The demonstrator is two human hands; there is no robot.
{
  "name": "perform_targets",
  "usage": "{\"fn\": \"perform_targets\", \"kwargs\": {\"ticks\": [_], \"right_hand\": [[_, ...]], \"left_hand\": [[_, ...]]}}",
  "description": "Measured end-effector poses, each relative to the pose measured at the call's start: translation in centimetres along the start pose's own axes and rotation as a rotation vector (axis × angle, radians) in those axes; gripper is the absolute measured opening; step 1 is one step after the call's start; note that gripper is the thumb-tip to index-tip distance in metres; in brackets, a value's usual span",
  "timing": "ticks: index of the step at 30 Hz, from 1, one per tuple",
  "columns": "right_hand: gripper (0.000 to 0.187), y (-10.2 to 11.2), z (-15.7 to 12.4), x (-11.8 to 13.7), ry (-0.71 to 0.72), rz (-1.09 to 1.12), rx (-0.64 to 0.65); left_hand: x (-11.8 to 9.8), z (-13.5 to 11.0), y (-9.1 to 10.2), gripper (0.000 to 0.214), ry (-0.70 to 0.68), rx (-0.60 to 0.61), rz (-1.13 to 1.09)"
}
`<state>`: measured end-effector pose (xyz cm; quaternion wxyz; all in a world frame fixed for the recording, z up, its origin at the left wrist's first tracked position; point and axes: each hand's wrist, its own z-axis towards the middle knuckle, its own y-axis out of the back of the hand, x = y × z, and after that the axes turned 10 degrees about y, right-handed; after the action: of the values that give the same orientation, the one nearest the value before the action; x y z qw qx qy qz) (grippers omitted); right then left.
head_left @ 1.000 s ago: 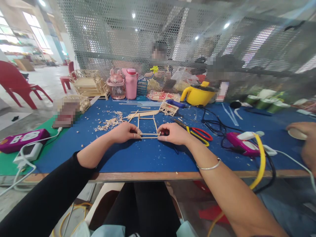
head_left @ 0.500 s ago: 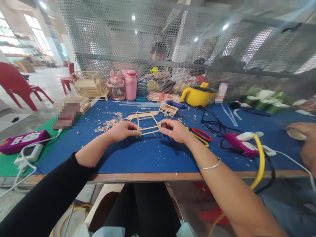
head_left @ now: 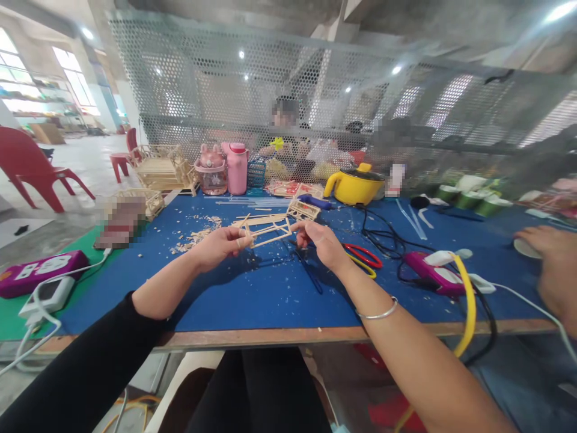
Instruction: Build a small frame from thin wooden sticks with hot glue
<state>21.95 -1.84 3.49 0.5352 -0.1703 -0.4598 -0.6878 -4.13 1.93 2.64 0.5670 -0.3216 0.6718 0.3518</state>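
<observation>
Over blue table (head_left: 270, 300), left hand (head_left: 220, 245) and right hand (head_left: 321, 242) pinch stick frame (head_left: 271, 239), grips closed.

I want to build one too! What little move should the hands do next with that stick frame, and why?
Probably set the stick frame flat on the blue table: left hand and right hand pinch only its ends, and it hangs tilted in the air.
</observation>
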Motion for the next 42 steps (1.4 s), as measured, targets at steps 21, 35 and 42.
{"fn": "perform_targets", "kwargs": {"ticks": [21, 35, 42], "right_hand": [[0.045, 3.7, 10.9, -3.1, 0.061, -1.054, -0.183], [0.018, 0.0, 2.6, 3.0, 0.108, -0.424, 0.576], [0.029, -4.9, 0.8, 3.2, 0.399, -0.723, 0.799]], "left_hand": [[-0.5, -0.2, -0.9, 0.037, 0.090, -0.001, -0.343], [-1.3, 0.4, -0.7, 0.044, 0.017, -0.177, -0.304], [-1.6, 1.3, -1.1, 0.037, -0.011, -0.113, -0.265]]}}
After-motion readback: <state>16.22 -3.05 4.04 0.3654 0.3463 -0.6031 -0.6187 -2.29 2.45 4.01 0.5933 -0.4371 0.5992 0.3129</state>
